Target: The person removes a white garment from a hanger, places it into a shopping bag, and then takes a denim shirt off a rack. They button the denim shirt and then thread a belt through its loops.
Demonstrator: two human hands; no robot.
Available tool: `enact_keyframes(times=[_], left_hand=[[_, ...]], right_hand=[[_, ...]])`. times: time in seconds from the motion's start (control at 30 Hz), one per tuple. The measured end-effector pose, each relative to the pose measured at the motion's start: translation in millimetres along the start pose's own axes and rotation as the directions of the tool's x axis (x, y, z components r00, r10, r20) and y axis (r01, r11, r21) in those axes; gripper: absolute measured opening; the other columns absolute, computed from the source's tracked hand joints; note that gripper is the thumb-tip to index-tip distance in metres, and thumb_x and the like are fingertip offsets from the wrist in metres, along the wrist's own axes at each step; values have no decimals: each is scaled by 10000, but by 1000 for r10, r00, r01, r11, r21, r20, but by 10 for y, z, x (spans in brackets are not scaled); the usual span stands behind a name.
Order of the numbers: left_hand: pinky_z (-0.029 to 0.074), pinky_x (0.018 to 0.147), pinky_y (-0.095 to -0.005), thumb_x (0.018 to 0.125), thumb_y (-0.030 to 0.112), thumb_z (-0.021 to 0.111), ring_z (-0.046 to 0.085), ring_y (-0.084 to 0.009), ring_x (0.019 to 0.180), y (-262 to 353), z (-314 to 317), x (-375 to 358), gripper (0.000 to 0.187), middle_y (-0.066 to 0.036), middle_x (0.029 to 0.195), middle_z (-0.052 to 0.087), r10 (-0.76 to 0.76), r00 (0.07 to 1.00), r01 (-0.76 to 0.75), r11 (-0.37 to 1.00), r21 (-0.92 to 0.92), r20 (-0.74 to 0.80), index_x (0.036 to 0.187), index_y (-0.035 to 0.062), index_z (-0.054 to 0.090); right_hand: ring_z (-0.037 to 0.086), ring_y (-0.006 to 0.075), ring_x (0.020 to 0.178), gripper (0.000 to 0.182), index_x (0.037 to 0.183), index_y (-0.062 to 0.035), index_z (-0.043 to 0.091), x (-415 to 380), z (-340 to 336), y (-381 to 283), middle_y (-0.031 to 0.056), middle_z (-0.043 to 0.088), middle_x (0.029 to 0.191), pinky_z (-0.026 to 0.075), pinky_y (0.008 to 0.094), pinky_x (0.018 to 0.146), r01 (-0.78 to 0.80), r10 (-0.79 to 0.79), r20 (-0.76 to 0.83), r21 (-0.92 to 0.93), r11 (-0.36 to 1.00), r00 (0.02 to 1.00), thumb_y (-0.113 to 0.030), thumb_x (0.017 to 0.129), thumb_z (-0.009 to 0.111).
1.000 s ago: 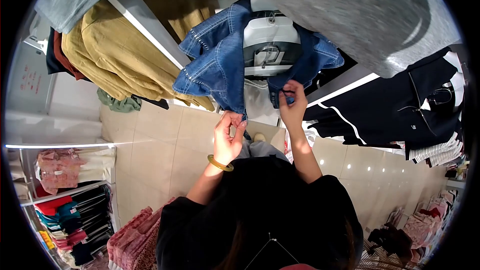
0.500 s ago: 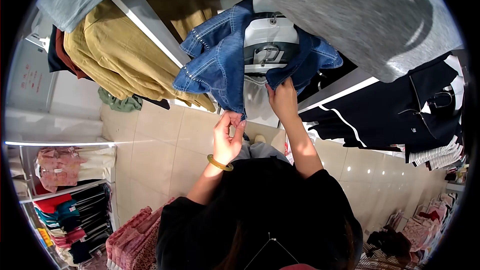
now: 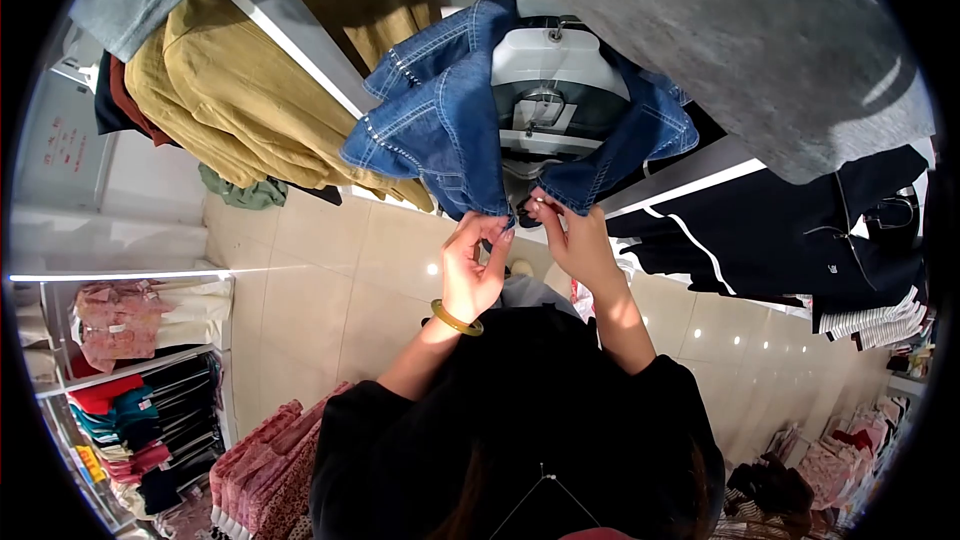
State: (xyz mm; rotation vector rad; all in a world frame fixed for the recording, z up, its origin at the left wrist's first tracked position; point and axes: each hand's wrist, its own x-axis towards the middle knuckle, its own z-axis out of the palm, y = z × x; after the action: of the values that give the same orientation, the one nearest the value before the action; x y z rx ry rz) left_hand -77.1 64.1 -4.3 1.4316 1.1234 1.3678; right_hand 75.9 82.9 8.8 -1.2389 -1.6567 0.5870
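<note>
A blue denim jacket (image 3: 440,130) with pale stitching and shiny studs hangs on a white hanger (image 3: 550,55), its front parted around a dark inner collar area. My left hand (image 3: 477,255), with a yellow-green bangle (image 3: 457,318) at the wrist, pinches the lower end of the jacket's left front edge. Close beside it, my right hand (image 3: 575,240) pinches the lower end of the right front edge. Only a small gap separates the two hands.
Mustard garments (image 3: 230,90) hang at the left and a navy garment (image 3: 770,240) at the right. Grey fabric (image 3: 680,30) spans the top. Pink patterned clothes (image 3: 270,470) and a shelf of folded clothes (image 3: 130,400) are at the lower left, above a tiled floor (image 3: 385,290).
My right hand has moved down along the jacket's right edge, closer to my left hand. My left hand has shifted slightly right, and the two front edges are nearer each other.
</note>
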Motion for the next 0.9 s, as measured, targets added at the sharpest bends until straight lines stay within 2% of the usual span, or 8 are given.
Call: enact_keyframes(times=[0.13,0.33,0.5,0.63,0.7,0.77,0.83,0.9], left_hand=[[412,664,-220,795,-70,580,502,-123,699,25,117,11,134,-73,775,525,8,1000,-8,999,-54,16,929,-70,577],[411,683,-223,800,-68,582,493,-135,717,91,186,37,146,-82,803,501,24,1000,-22,994,-103,20,946,-71,569],[428,706,-248,770,-32,642,514,-173,729,204,213,51,139,-93,814,508,134,990,-131,990,55,-51,891,-60,581],[433,695,-258,750,-18,663,528,-188,748,207,163,56,135,-117,815,538,119,990,-111,989,102,-73,852,-57,584],[384,621,-176,776,-79,625,495,-99,722,192,112,56,153,-89,908,506,148,989,-146,974,174,-3,909,-47,555],[377,609,-171,780,-78,621,497,-86,701,106,116,64,145,-86,886,523,183,983,-179,976,126,-23,907,-47,557],[371,597,-165,784,-78,617,499,-73,681,101,125,63,138,-83,864,539,216,975,-212,974,78,-45,905,-47,560],[374,595,-165,791,-75,613,502,-66,671,168,136,51,123,-75,836,560,112,991,-112,994,3,-74,901,-49,565]], right_hand=[[675,196,686,114,945,2,627,-65,-110,-175,118,673,791,501,252,576,-39,38,81,11,999,996,-35,842,596],[670,158,710,124,950,-2,646,-106,-98,-189,93,672,791,504,239,595,-33,39,-35,141,989,999,-6,841,587],[652,141,700,119,948,3,644,-97,-127,-217,88,661,794,499,235,608,-1,9,-52,159,987,999,0,845,585],[635,125,692,89,923,15,632,-121,-108,-215,79,648,794,497,230,615,-42,47,-28,153,987,999,0,844,593],[633,125,695,82,919,24,624,-133,-82,-208,78,645,798,501,233,618,-50,53,-15,149,988,999,7,847,589],[628,128,704,79,921,44,609,-152,-25,-186,83,645,806,512,243,625,-132,143,-5,352,927,990,27,850,578],[628,131,708,81,924,50,605,-170,17,-178,85,645,805,515,245,630,-149,172,-16,422,894,985,34,850,577],[628,134,713,84,928,56,600,-180,30,-196,88,644,804,518,247,635,-163,201,-24,491,856,979,41,849,575]])
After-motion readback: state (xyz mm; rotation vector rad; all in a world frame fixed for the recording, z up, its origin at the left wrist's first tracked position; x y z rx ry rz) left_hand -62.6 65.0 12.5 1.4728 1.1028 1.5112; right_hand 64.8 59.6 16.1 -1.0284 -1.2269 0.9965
